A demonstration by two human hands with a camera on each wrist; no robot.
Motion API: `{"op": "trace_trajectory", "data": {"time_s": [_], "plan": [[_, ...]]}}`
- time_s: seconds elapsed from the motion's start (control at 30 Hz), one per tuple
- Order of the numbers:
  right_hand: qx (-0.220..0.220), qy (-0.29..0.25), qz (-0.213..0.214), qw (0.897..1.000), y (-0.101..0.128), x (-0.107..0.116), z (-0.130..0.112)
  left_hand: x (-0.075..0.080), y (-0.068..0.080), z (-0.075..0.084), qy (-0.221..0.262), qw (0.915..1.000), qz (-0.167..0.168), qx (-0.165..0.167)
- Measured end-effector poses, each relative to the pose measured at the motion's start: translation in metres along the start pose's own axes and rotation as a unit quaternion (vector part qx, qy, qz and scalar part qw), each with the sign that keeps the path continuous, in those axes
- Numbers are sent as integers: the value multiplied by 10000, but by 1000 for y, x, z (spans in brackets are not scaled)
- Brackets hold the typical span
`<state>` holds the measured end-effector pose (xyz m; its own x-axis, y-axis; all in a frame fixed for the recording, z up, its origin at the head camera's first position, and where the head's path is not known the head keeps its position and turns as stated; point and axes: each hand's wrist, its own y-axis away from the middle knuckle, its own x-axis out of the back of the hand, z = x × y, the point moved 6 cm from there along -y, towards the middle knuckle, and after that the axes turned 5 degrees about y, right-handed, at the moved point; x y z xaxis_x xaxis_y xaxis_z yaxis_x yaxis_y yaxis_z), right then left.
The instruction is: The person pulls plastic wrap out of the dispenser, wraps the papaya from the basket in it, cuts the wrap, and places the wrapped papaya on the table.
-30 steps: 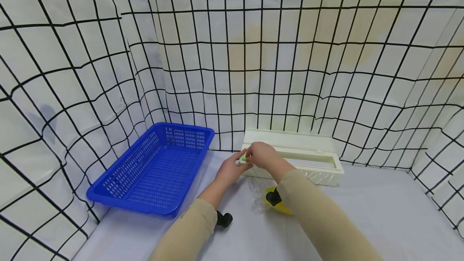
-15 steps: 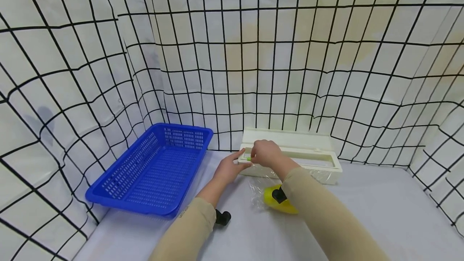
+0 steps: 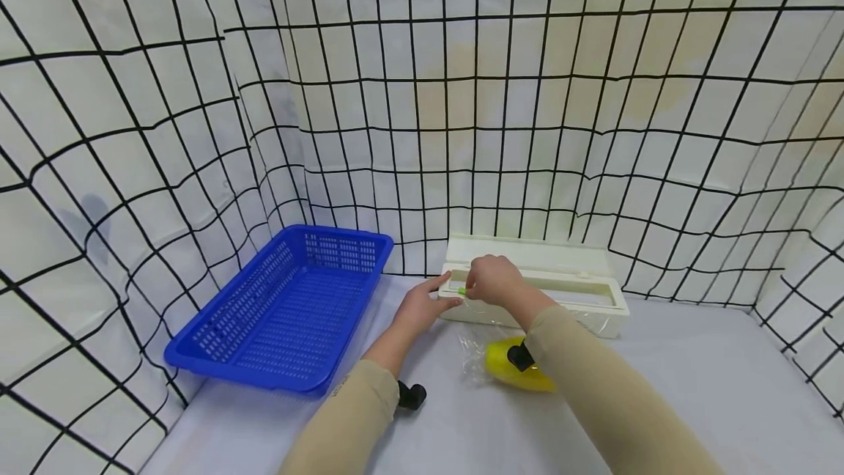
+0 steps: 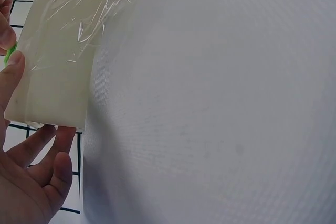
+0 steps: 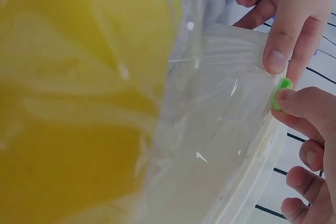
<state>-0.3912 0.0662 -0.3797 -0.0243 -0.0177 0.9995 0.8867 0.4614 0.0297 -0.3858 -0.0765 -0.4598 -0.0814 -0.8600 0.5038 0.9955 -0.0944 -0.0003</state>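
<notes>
A cream cling film dispenser [image 3: 596,322] lies at the back with its lid raised. My left hand [image 3: 418,308] holds its left end, thumb on the front edge and fingers at the end face. Thumb and finger of my right hand [image 3: 493,281] pinch a small green slide cutter [image 5: 282,93] on the front top edge, a little right of the left thumb. Clear cling film [image 5: 220,114] hangs down over the dispenser's front and runs to a yellow object [image 3: 524,378] before it. The right sleeve and wrist camera partly hide that object.
A blue perforated plastic basket [image 3: 290,321] stands left of the dispenser. Black wire grid panels [image 3: 475,130] backed with pale cloth enclose the back and sides. White cloth [image 3: 692,380] covers the table.
My right hand has slid a little to the right along the dispenser's edge with the green slide cutter, away from the left thumb. More of the yellow object shows. The left hand keeps its place.
</notes>
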Motion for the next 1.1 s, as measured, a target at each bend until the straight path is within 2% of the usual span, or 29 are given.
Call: {"op": "trace_trajectory", "data": {"time_s": [0.23, 0.67, 0.83, 1.1], "plan": [[-125, 56, -73, 9999, 11, 3, 22, 0, -4, -1, -1, 9999, 167, 9], [-348, -347, -496, 9976, 41, 6, 75, 11, -4, -8, -21, 9997, 259, 29], [-278, -545, -389, 9974, 51, -1, 85, 9, -4, -8, 51, 9998, 183, -2], [-59, -306, -54, 9995, 65, -3, 99, -1, -8, -8, 98, 9999, 71, -106]]}}
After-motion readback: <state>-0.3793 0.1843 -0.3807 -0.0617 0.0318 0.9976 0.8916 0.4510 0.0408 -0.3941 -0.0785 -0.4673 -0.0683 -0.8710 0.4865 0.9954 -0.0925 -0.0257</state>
